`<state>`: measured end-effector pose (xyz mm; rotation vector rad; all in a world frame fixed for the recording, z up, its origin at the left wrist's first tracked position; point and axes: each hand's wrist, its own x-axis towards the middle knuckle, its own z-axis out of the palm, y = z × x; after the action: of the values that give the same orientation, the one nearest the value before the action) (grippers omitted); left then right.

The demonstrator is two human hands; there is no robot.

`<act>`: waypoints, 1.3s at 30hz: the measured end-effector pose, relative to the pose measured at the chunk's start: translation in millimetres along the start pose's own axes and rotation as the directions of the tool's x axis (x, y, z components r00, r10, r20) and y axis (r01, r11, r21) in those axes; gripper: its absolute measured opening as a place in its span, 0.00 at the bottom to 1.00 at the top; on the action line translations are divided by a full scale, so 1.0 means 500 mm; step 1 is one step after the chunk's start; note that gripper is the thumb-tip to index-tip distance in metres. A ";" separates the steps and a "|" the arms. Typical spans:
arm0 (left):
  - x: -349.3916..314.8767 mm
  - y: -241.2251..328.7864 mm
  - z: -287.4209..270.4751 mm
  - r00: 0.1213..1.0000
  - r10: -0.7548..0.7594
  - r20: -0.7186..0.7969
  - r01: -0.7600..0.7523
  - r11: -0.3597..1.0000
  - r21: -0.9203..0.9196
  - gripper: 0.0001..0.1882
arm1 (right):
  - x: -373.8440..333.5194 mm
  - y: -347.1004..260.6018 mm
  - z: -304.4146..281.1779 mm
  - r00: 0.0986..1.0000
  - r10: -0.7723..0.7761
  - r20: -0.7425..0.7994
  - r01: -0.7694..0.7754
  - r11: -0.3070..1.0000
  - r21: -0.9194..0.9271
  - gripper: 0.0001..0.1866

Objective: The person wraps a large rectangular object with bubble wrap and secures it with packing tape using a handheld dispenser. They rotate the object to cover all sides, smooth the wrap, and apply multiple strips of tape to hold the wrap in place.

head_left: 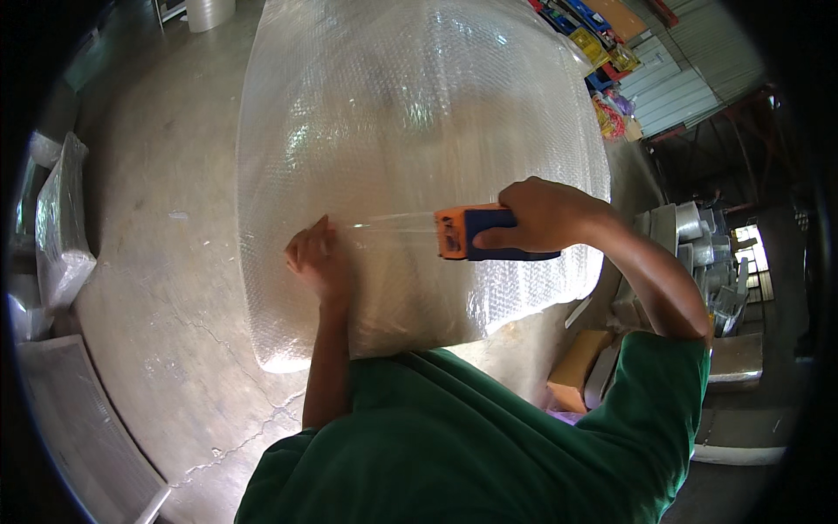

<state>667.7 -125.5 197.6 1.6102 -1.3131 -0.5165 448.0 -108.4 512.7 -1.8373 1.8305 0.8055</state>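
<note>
A large bundle wrapped in clear bubble wrap point(393, 148) fills the middle of the head view, against my green shirt. My right hand point(550, 218) grips an orange and dark blue tape dispenser point(452, 234) above the wrap. From its orange end a strip of clear tape point(388, 223) stretches leftward over the bundle. At the strip's left end, my left hand point(316, 253) is closed, its fingertips pinched together by the tape. The exact hold of those fingertips is partly hidden, and what lies beneath the bubble wrap is blurred.
Wrapped packages point(65, 218) and a long flat panel point(83, 428) lie along the left side of the concrete floor. A cardboard box point(580, 371) sits near my right elbow. Several rolls and wrapped items point(698, 236) are stacked farther right. Colourful bins point(594, 44) stand at the back right.
</note>
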 end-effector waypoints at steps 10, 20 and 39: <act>0.000 0.121 0.003 0.866 0.423 0.266 -0.420 0.905 -0.071 0.35 | 0.072 0.210 0.051 0.992 -0.114 0.060 0.110 0.992 0.057 0.38; -0.061 0.300 0.098 0.243 0.828 0.505 -0.752 0.490 -0.440 0.43 | 0.017 0.334 0.087 0.981 0.187 0.046 -0.183 0.980 -0.080 0.45; -0.121 0.384 0.167 0.201 0.782 0.590 -0.862 0.427 -0.273 0.46 | -0.154 0.211 0.026 0.939 0.205 -0.278 -0.270 0.938 -0.219 0.30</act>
<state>484.1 -96.5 310.9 0.4851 -2.5530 -0.2770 344.4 -46.8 564.9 -1.9720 2.2358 0.9694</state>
